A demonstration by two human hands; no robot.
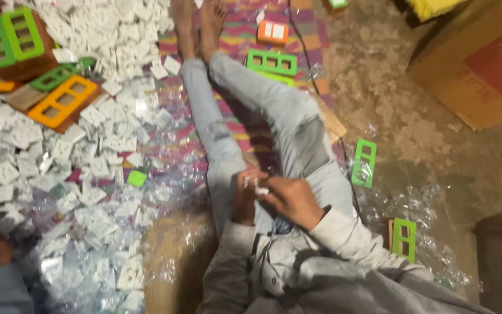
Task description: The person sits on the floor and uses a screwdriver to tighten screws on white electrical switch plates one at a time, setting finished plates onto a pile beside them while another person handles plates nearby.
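While seated on floor [390,110], both hands over lap: left hand [244,200] and right hand [290,200] pinching small white switch piece [257,185], fingers closed on it. Likely mid-handling; white pieces heap [88,145] at mat's left edge.

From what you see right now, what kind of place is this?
Probably a small home workshop where parts are put together or packed by hand on the floor. A person sits on a striped mat beside a big heap of small white plastic parts, with green frames and a cardboard box nearby.
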